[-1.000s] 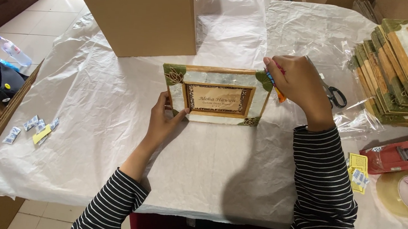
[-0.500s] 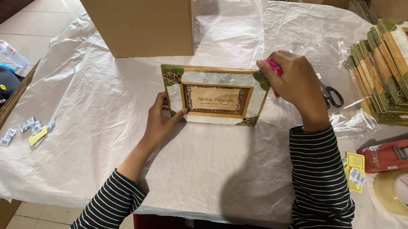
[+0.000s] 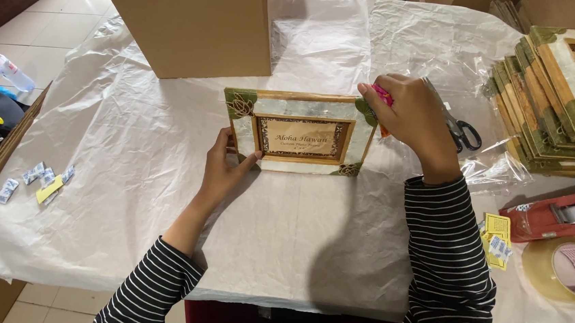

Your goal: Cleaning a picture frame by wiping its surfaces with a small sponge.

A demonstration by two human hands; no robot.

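a desk [image 3: 128, 190], draped in crinkled white paper, fills most of the head view. a large brown cardboard box [image 3: 182, 16] stands at its far edge, left of centre. at the far right a stack of picture frames [image 3: 566, 101] leans in an overlapping row, each with a wooden border, pale panels and green leaf corners. one picture frame [image 3: 300, 132] of the same kind lies flat near the middle of the desk, just in front of the box, with a printed card showing in its window. clear plastic wrap [image 3: 440, 50] lies spread behind and to the right of it, toward the stack.

the left hand [image 3: 222, 170] rests on the frame's left edge, thumb on top and fingers curled round the side, gripping it. the right hand [image 3: 411, 113] is at the frame's upper right corner, fingers closed around a small pink object [image 3: 380, 93] whose kind cannot be told; an orange part shows below the hand.

a red tape dispenser [image 3: 557, 210] lies at the right edge of the desk, with a roll of clear tape [image 3: 566, 269] just in front of it. black-handled scissors [image 3: 458, 127] lie on the plastic, just behind the right hand. a yellow card with small white packets [image 3: 497, 239] lies beside the right forearm, and more small white packets [image 3: 33, 179] with a yellow slip lie near the desk's left edge. a plastic bottle [image 3: 4, 67] lies on the tiled floor at far left.
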